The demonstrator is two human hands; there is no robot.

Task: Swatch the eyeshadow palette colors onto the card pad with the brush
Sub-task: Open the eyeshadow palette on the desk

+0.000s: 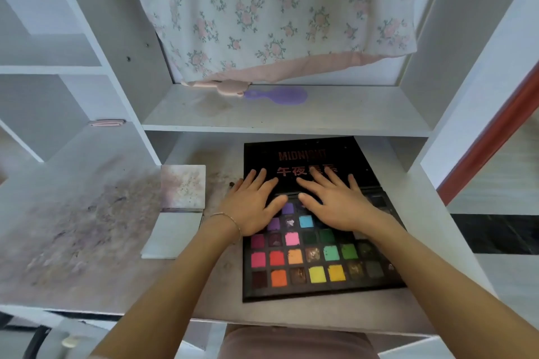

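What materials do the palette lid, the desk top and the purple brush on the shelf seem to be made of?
Palette lid: probably coated cardboard, black and matte, with flat printed lettering and a thin edge.
Desk top: likely laminated board, pale and smooth, square-edged, stained with powder.
Purple brush: looks like moulded plastic, one even colour with rounded outlines; blur hides any gloss.

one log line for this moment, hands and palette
left hand: flat on open palette | right hand: flat on lid | card pad: left of palette | brush: unseen
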